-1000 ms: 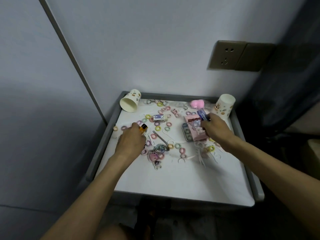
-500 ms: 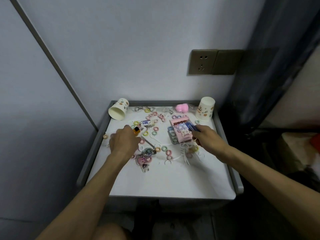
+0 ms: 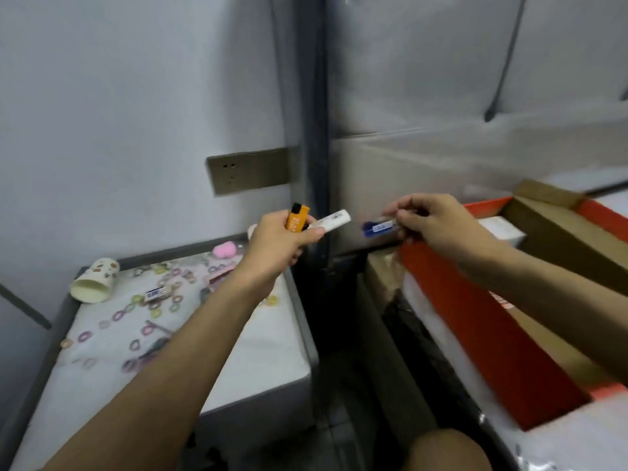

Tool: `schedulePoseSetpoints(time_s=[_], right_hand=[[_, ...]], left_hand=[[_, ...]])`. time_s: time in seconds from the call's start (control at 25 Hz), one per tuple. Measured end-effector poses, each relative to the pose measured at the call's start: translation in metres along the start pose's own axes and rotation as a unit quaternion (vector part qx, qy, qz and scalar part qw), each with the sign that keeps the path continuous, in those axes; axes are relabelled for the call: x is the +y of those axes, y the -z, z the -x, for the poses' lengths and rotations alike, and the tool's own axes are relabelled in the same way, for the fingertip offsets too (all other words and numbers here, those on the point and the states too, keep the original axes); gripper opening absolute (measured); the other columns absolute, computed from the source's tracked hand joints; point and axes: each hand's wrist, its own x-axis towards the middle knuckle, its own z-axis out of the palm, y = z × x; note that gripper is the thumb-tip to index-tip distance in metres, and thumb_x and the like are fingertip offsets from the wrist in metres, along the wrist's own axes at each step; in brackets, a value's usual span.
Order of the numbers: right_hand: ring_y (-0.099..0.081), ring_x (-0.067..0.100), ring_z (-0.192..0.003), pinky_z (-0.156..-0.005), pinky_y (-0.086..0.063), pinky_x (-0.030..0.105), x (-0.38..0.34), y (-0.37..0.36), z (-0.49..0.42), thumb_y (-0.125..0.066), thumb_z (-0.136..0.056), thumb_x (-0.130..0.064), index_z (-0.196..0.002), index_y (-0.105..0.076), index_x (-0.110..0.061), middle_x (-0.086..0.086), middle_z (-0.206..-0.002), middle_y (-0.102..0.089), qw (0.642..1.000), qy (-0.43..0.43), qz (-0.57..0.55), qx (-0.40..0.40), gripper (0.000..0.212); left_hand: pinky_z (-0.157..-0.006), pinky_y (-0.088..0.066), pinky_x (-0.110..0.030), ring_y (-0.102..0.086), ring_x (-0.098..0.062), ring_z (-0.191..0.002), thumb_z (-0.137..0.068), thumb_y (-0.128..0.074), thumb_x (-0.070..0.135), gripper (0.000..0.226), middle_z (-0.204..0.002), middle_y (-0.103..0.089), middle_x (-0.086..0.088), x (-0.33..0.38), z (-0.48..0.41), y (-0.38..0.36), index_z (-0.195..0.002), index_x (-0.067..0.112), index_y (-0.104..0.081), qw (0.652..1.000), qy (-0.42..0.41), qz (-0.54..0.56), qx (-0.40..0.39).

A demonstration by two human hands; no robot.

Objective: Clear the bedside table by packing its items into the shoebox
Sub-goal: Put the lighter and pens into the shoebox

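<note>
My left hand grips an orange lighter and a white stick-shaped item, raised above the right edge of the bedside table. In the air near the left end of the open red shoebox, my right hand pinches a blue lighter. The box sits on the bed to the right, and a white item lies inside it. On the table lie several small coloured rings, a tipped paper cup, a pink fluffy item, a small white packet and a keychain.
A dark gap runs between the table and the bed. A wall socket plate is on the wall above the table. The shoebox's cardboard lid flap stands at its far side. My knee shows at the bottom.
Both hands lifted off the table with their items and swung right toward the shoebox. The view turned right, bringing the bed and the box into sight.
</note>
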Motion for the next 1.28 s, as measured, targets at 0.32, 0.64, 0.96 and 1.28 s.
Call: schedulePoseSetpoints(time_s=[0.32,0.64,0.96,1.28], right_hand=[[-0.053,0.016,-0.063,-0.056,-0.043,0.023,0.116,0.195,0.039,-0.052,-0.095,-0.001,-0.095,-0.069,-0.005,0.017,-0.085,-0.066,0.952,-0.221,0.21,0.029,0.017],[-0.065,0.024,-0.094,-0.081,-0.055,0.032,0.204,0.159,0.004,-0.055,-0.094,-0.008,-0.111,-0.065,-0.004,0.013,-0.111,-0.066,0.905,-0.298,0.296,-0.064,0.021],[-0.061,0.016,-0.079,-0.06,-0.049,0.026,0.216,0.148,0.008,-0.069,-0.084,-0.042,-0.097,-0.062,-0.014,0.004,-0.099,-0.059,0.873,-0.155,0.455,-0.086,0.031],[-0.055,0.011,-0.069,-0.055,-0.043,0.022,0.224,0.14,0.004,-0.067,-0.087,-0.04,-0.102,-0.062,-0.008,0.003,-0.095,-0.058,0.872,-0.152,0.457,-0.089,0.035]], left_hand=[[-0.057,-0.039,-0.027,-0.049,-0.007,-0.053,-0.081,-0.078,0.016,0.011,-0.062,-0.059,0.006,0.052,-0.025,-0.208,-0.088,0.016,-0.071,0.975,-0.148,-0.099,-0.133],[-0.049,-0.031,-0.019,-0.054,-0.001,-0.061,-0.085,-0.076,0.029,0.012,-0.069,-0.061,0.012,0.034,-0.054,-0.295,-0.085,0.021,-0.067,0.943,-0.148,-0.246,-0.168],[-0.058,-0.043,-0.024,-0.064,-0.012,-0.08,-0.087,-0.073,0.033,0.022,-0.093,-0.07,0.002,0.007,-0.065,-0.297,-0.103,0.018,-0.07,0.942,-0.131,-0.262,-0.165],[-0.054,-0.036,-0.019,-0.059,-0.003,-0.072,-0.087,-0.074,0.032,0.022,-0.093,-0.069,0.004,0.008,-0.061,-0.294,-0.103,0.017,-0.069,0.947,-0.095,-0.254,-0.17]])
